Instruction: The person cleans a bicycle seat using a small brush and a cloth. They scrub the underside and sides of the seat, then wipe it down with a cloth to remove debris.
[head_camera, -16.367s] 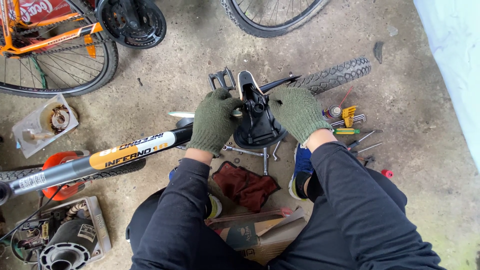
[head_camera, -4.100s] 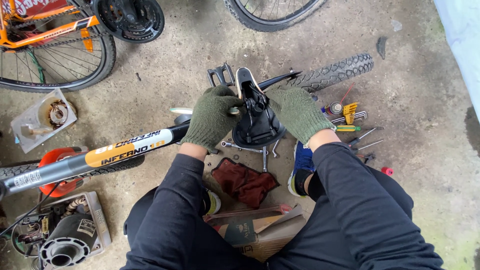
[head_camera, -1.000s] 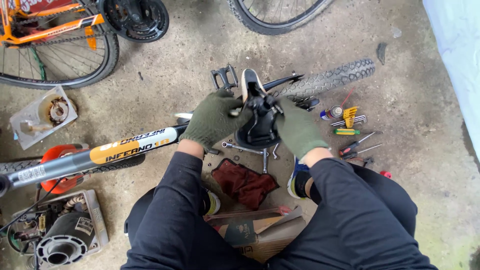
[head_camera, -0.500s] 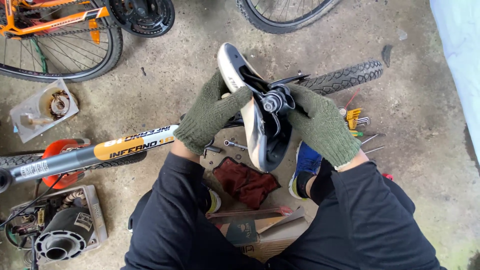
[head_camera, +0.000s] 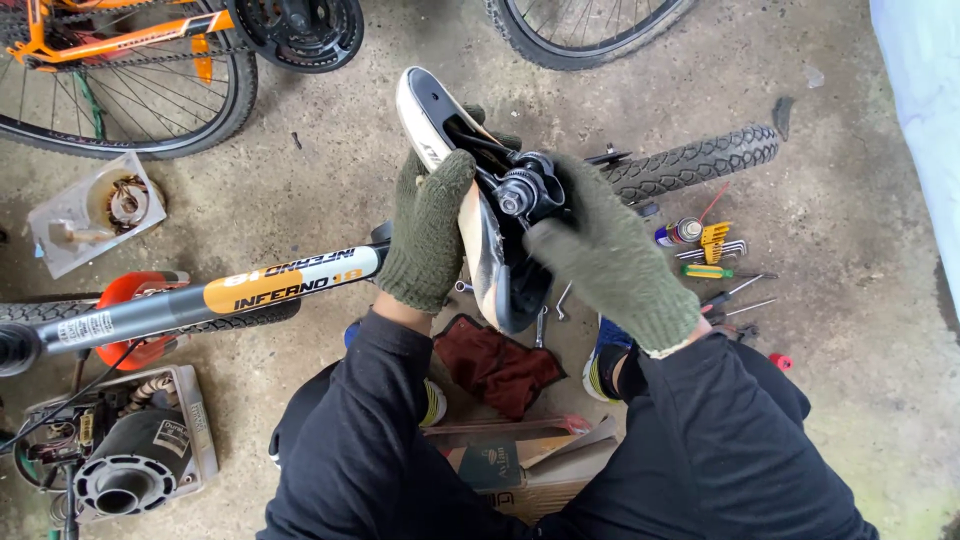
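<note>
Here, gloved left hand (head_camera: 432, 232) clasps an upturned bicycle saddle (head_camera: 470, 215) held above the concrete floor (head_camera: 330, 180); right hand (head_camera: 600, 262) pinches its clamp (head_camera: 522, 188). Thick gloves could fumble loosened hardware, likely dropping it among scattered tools (head_camera: 715, 262).

Near, a brown cardboard box (head_camera: 540, 462) with a dark label; left, an orange-white frame sticker (head_camera: 290, 278).

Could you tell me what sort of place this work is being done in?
Probably an informal bicycle repair spot on a bare concrete floor. An orange bicycle stands nearby, a loose tyre and hand tools lie on the ground, and the gloved left hand and right hand hold a bicycle saddle.
</note>
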